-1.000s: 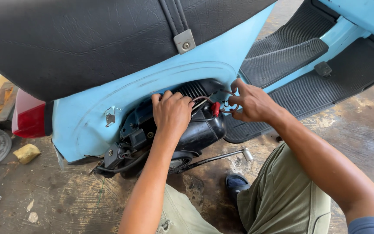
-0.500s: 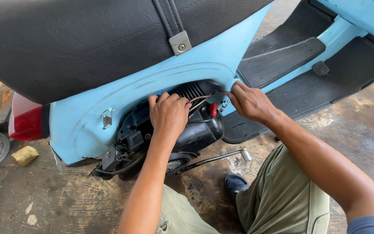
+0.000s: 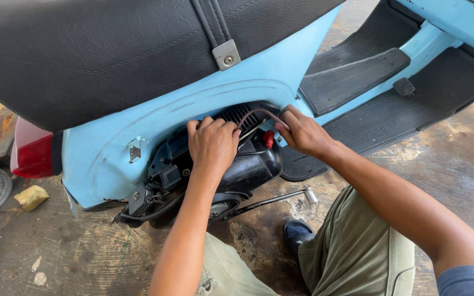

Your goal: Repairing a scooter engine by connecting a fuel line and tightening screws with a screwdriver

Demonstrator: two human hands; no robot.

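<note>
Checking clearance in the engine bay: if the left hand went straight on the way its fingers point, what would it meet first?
Probably the finned engine cover just beyond the left hand; depth is unclear.

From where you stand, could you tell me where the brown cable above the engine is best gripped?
Probably on the top of its arch, coming from above and outside. The cable bows up clear of the black engine cover there, while its ends run behind the left hand and under the right hand.
</note>
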